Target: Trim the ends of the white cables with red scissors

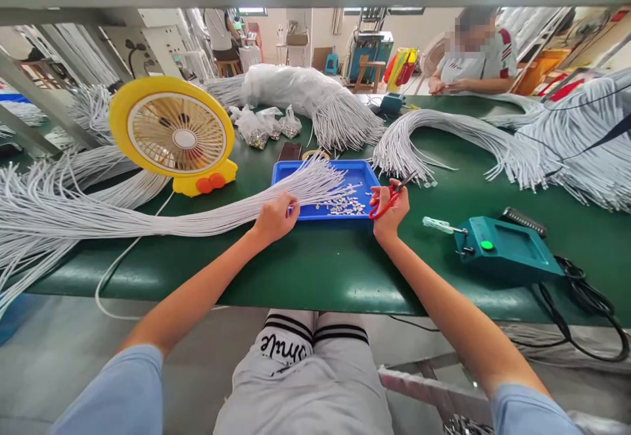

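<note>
A long bundle of thin white cables stretches from the left across the bench, its fanned ends over a blue tray. My left hand is closed at the near edge of this bundle, with thumb and fingers curled together on the cables; exactly how many it grips is hidden. My right hand grips red-handled scissors at the tray's right edge, their dark blades directed up and to the right. Small white cut pieces lie scattered in the tray beneath the cable ends.
A yellow fan stands left of the tray. To the right sits a teal device with a black cord. More cable bundles and small plastic bags lie farther back. Across the green bench, another person sits.
</note>
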Action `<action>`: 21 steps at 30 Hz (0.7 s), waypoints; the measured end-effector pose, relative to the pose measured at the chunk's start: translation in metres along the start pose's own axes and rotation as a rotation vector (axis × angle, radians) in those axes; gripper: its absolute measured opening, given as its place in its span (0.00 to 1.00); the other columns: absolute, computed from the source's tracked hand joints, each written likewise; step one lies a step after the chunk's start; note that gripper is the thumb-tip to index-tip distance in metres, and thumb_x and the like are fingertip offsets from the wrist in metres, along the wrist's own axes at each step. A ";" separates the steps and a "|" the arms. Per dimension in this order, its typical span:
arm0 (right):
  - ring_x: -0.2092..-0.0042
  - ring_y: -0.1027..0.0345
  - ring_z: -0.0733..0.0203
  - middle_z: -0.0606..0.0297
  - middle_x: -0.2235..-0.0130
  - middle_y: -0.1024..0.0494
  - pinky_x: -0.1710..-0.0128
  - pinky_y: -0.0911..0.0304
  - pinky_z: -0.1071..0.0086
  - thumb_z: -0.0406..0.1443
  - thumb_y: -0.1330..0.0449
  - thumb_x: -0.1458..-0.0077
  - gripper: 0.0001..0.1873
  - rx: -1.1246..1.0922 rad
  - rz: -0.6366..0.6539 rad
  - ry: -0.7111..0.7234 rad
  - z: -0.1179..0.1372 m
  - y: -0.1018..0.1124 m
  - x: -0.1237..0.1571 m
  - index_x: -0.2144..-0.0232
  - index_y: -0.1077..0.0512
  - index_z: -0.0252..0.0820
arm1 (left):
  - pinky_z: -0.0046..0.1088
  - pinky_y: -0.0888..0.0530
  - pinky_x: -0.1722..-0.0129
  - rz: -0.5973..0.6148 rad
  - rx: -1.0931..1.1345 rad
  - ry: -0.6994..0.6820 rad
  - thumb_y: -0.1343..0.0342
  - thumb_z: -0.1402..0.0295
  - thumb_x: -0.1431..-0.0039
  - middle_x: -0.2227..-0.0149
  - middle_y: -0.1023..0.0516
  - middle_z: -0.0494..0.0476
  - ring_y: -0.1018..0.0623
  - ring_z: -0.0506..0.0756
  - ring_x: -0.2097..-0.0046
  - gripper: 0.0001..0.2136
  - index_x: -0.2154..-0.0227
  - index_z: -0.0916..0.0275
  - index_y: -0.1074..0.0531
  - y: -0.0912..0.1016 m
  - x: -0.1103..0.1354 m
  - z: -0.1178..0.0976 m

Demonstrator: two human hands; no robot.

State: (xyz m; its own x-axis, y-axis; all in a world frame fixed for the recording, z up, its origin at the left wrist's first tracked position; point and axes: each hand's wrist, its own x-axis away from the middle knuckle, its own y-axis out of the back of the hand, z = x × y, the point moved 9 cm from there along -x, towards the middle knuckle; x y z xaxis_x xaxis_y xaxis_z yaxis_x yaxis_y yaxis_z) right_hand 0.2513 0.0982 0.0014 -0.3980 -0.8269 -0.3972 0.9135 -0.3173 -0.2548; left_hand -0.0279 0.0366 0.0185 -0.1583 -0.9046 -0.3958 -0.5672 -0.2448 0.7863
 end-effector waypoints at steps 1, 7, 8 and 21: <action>0.75 0.34 0.70 0.70 0.68 0.24 0.75 0.37 0.75 0.42 0.40 0.47 0.17 -0.002 -0.017 -0.001 0.000 0.002 -0.001 0.56 0.38 0.45 | 0.31 0.30 0.61 0.033 0.065 -0.012 0.55 0.65 0.35 0.70 0.27 0.57 0.28 0.52 0.68 0.13 0.59 0.66 0.28 -0.004 0.005 -0.010; 0.77 0.35 0.71 0.72 0.71 0.24 0.78 0.39 0.76 0.36 0.38 0.54 0.17 -0.057 0.010 -0.051 0.002 0.000 0.002 0.62 0.39 0.44 | 0.19 0.34 0.75 0.476 0.473 -0.264 0.44 0.60 0.40 0.78 0.28 0.49 0.34 0.44 0.77 0.13 0.61 0.64 0.22 -0.047 0.060 -0.113; 0.78 0.36 0.71 0.73 0.73 0.25 0.79 0.39 0.76 0.36 0.38 0.53 0.16 -0.070 0.050 -0.069 0.004 -0.004 0.005 0.63 0.39 0.44 | 0.18 0.34 0.76 0.551 0.534 -0.278 0.44 0.61 0.41 0.78 0.28 0.49 0.34 0.44 0.77 0.13 0.61 0.64 0.21 -0.053 0.066 -0.126; 0.76 0.30 0.68 0.73 0.72 0.22 0.75 0.33 0.73 0.35 0.32 0.56 0.20 -0.150 0.355 -0.269 0.003 -0.041 0.050 0.63 0.37 0.45 | 0.22 0.29 0.77 0.383 1.344 0.352 0.33 0.54 0.53 0.74 0.28 0.49 0.25 0.46 0.77 0.22 0.63 0.68 0.28 -0.104 -0.001 -0.043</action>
State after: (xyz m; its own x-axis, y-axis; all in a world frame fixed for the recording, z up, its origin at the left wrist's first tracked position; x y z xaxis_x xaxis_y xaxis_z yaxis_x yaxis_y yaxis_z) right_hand 0.1946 0.0684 -0.0051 -0.0093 -0.9695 -0.2448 0.9588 0.0609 -0.2775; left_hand 0.0655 0.0477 -0.0424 -0.3812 -0.9242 0.0247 -0.8856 0.3573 -0.2968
